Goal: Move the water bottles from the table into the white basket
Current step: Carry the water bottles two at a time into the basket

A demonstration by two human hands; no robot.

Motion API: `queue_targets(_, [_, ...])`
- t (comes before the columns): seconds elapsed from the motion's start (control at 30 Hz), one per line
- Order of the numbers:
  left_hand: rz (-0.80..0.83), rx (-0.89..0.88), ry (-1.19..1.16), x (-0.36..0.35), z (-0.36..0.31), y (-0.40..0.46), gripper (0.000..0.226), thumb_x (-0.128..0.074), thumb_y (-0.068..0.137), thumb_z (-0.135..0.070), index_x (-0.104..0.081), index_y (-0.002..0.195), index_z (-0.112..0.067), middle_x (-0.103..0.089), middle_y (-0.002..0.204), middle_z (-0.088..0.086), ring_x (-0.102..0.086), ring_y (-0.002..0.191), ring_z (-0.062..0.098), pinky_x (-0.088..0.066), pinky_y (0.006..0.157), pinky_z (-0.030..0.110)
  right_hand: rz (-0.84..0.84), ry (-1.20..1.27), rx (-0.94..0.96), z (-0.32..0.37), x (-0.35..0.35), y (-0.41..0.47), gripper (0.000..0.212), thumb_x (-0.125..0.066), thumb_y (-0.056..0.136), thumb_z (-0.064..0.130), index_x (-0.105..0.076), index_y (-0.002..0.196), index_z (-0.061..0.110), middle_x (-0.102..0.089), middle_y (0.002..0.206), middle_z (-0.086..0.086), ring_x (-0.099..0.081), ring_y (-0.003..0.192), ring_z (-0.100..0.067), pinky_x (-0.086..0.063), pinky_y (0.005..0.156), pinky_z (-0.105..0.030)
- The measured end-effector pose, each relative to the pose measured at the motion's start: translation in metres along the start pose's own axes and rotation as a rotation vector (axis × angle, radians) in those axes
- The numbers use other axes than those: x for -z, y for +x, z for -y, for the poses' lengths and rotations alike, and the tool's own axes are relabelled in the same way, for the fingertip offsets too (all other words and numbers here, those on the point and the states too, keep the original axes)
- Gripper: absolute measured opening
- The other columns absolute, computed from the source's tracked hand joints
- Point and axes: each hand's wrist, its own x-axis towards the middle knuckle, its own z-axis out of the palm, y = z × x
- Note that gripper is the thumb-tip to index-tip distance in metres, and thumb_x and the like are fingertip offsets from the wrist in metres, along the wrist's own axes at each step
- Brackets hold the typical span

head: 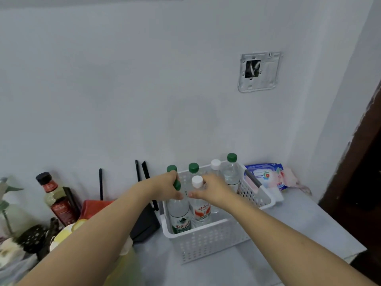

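A white perforated basket [208, 241] stands on the grey table [288, 230] and holds several upright water bottles. My left hand [166, 187] grips the neck of a green-capped bottle [179, 215] with a green label, standing in the basket's front left corner. My right hand [213, 191] is closed around the neck of a white-capped bottle [201, 210] with a red label, just to the right of it. Behind them rise a white cap [215, 164] and green caps [193, 167], the tallest at the back right [232, 158]. My hands hide the bottle shoulders.
A second white basket [254, 193] and a pack of wet wipes [266, 176] sit behind on the right. Left of the basket are a black device with antennas [145, 221], a red object [92, 207], a sauce bottle [55, 197] and clutter. A dark door frame [362, 172] borders the right.
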Motion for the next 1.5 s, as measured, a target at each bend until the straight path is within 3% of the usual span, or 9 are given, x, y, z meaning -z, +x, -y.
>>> queue_targets(0.1, [0.012,0.030,0.017,0.001,-0.003,-0.003,0.047,-0.069,0.078,-0.048,-0.043,0.109,-0.024,-0.056,0.097,-0.004,-0.057,0.087,0.017,-0.049,0.081,0.037,-0.002,0.021,-0.003,0.000,0.001,-0.005,0.036,-0.080,0.070,0.049,-0.058,0.090,0.028,-0.059,0.090,0.013,-0.056,0.087,-0.009,-0.043,0.073,-0.030])
queue_targets(0.2, [-0.009,0.029,0.044,0.003,-0.009,-0.008,0.043,-0.071,0.078,-0.045,-0.045,0.105,-0.023,-0.056,0.095,-0.004,-0.055,0.083,0.015,-0.046,0.074,0.032,0.016,0.036,-0.034,0.004,0.005,-0.014,0.047,-0.078,0.074,0.048,-0.061,0.109,0.022,-0.063,0.108,0.005,-0.057,0.101,-0.014,-0.047,0.086,-0.036])
queue_targets(0.3, [-0.057,0.012,0.036,0.012,-0.021,-0.018,0.044,-0.070,0.082,-0.040,-0.048,0.114,-0.020,-0.058,0.108,-0.002,-0.056,0.090,0.017,-0.046,0.076,0.031,0.022,0.023,-0.053,0.010,0.016,-0.028,0.058,-0.073,0.079,0.047,-0.057,0.126,0.018,-0.061,0.127,-0.004,-0.056,0.112,-0.019,-0.046,0.093,-0.037])
queue_targets(0.47, [-0.453,-0.144,0.070,0.029,-0.056,-0.040,0.041,-0.047,0.098,-0.034,-0.044,0.133,-0.013,-0.051,0.133,0.008,-0.055,0.110,0.024,-0.047,0.091,0.038,-0.089,-0.050,-0.075,0.024,0.061,-0.065,0.059,-0.054,0.092,0.046,-0.040,0.143,0.019,-0.047,0.144,-0.006,-0.049,0.124,-0.022,-0.043,0.095,-0.035])
queue_targets(0.53, [-0.572,-0.211,0.130,0.036,-0.073,-0.048,0.040,-0.040,0.100,-0.031,-0.043,0.135,-0.011,-0.048,0.137,0.009,-0.051,0.115,0.027,-0.046,0.092,0.041,-0.161,-0.132,-0.052,0.025,0.084,-0.083,0.055,-0.048,0.097,0.039,-0.037,0.144,0.014,-0.040,0.149,-0.008,-0.041,0.132,-0.024,-0.035,0.105,-0.035])
queue_targets(0.73, [-0.757,-0.437,0.147,0.039,-0.142,-0.061,0.036,-0.040,0.101,-0.022,-0.048,0.128,0.000,-0.051,0.134,0.018,-0.047,0.119,0.035,-0.039,0.095,0.042,-0.357,-0.299,-0.122,0.018,0.155,-0.153,0.054,-0.036,0.104,0.028,-0.024,0.149,0.001,-0.022,0.158,-0.015,-0.018,0.145,-0.022,-0.009,0.114,-0.025])
queue_targets(0.87, [-0.717,-0.651,0.148,0.025,-0.205,-0.063,0.035,-0.044,0.099,-0.016,-0.050,0.126,0.006,-0.050,0.133,0.025,-0.045,0.122,0.038,-0.032,0.103,0.042,-0.491,-0.380,-0.255,0.006,0.191,-0.212,0.055,-0.036,0.104,0.026,-0.023,0.149,-0.002,-0.018,0.159,-0.018,-0.015,0.146,-0.024,-0.007,0.116,-0.027])
queue_targets(1.1, [-0.634,-0.963,0.096,-0.012,-0.312,-0.101,0.035,-0.043,0.099,-0.014,-0.050,0.125,0.008,-0.052,0.129,0.024,-0.047,0.119,0.036,-0.034,0.103,0.040,-0.646,-0.441,-0.495,0.001,0.226,-0.340,0.057,-0.032,0.104,0.033,-0.017,0.152,0.006,-0.012,0.161,-0.010,-0.008,0.148,-0.023,-0.008,0.118,-0.033])
queue_targets(1.5, [-0.458,-1.384,-0.042,-0.100,-0.488,-0.293,0.047,-0.037,0.103,-0.024,-0.035,0.145,-0.003,-0.035,0.152,0.014,-0.028,0.142,0.027,-0.024,0.115,0.036,-0.921,-0.559,-0.920,0.022,0.236,-0.620,0.057,-0.034,0.103,0.035,-0.024,0.151,0.005,-0.020,0.159,-0.012,-0.015,0.147,-0.024,-0.013,0.118,-0.035])
